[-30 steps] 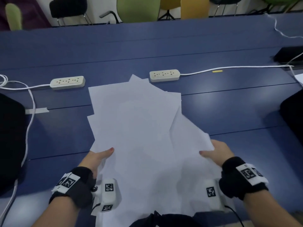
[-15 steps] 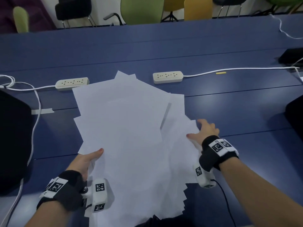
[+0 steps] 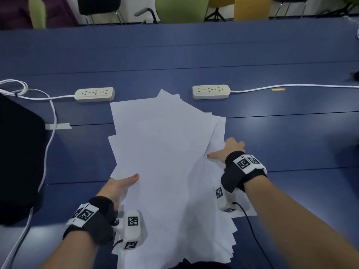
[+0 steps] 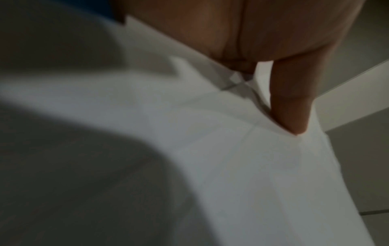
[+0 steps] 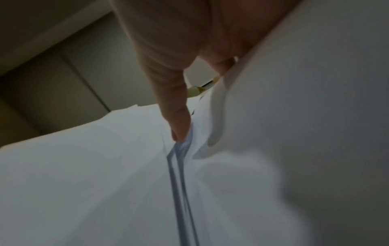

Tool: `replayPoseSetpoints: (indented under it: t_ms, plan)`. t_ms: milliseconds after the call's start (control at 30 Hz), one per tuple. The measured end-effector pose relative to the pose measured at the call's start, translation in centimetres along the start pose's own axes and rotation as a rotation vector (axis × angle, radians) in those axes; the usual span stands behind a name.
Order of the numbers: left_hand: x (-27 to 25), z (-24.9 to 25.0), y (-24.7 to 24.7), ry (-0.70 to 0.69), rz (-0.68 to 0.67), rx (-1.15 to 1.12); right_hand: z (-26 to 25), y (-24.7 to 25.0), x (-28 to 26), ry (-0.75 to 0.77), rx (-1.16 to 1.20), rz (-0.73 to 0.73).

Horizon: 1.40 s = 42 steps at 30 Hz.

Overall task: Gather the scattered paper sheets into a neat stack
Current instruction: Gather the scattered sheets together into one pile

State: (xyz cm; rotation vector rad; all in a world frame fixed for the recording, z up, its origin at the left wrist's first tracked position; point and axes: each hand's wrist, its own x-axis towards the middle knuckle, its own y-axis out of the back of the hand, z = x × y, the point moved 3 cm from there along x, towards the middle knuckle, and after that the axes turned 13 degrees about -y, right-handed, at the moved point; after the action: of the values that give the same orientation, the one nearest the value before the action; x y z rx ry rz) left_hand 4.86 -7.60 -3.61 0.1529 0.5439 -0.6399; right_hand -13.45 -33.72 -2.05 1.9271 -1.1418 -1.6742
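Observation:
Several white paper sheets (image 3: 165, 152) lie fanned in a loose, overlapping pile on the blue table (image 3: 291, 136). My left hand (image 3: 124, 185) pinches the pile's left edge, thumb on top and the fingers hidden underneath; the left wrist view shows the thumb (image 4: 292, 106) pressing on the paper sheets (image 4: 231, 158). My right hand (image 3: 227, 150) holds the right side of the pile, thumb laid on the lower sheets. In the right wrist view the thumb (image 5: 179, 119) clamps the edges of the paper sheets (image 5: 105, 174), and a sheet curls up to its right.
Two beige power strips (image 3: 94, 94) (image 3: 211, 91) with white cables lie just beyond the pile. A black object (image 3: 17, 162) sits at the left edge, with a strip of tape (image 3: 58, 126) beside it. A small yellow piece (image 3: 278, 89) lies far right. Chairs (image 3: 180, 8) stand behind the table.
My right hand has moved forward along the right side of the pile, from the near corner to mid-edge. My left hand keeps its pinch on the left edge.

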Motion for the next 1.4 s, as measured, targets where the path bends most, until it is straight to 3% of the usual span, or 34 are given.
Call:
replayPoseSetpoints:
  t_ms: [200,400,567,667,800,933,1000,1200,1400]
  plan:
    - [0.0,-0.1,0.0,0.013,-0.001,-0.003,-1.0,-0.2,0.0,0.016,0.137,-0.049]
    - [0.3,-0.2,0.4,0.01,0.025,0.039,-0.9,-0.5,0.5,-0.011,0.154,-0.261]
    - [0.6,-0.5,0.7,-0.018,0.034,0.084,-0.4,0.1,0.4,0.072,0.204,-0.312]
    - [0.5,-0.3,0.7,-0.013,0.021,0.135,0.2,0.5,0.6,0.127,0.268,-0.275]
    - [0.7,-0.6,1.4,-0.014,0.029,0.21,2.0,2.0,1.6,0.156,0.224,-0.078]
    - [1.0,-1.1,1.7,-0.032,0.064,0.325,4.2,2.4,0.9,0.22,0.142,-0.3]
    - [0.9,-0.9,1.4,-0.061,0.089,0.356,5.1,2.7,0.6,0.242,0.18,-0.218]
    - [1.9,-1.7,2.3,-0.066,0.113,0.436,6.8,7.0,-1.6,0.186,0.275,0.266]
    - [1.9,-1.6,1.9,-0.057,0.114,0.497,6.0,10.4,-5.6,0.303,0.374,0.563]
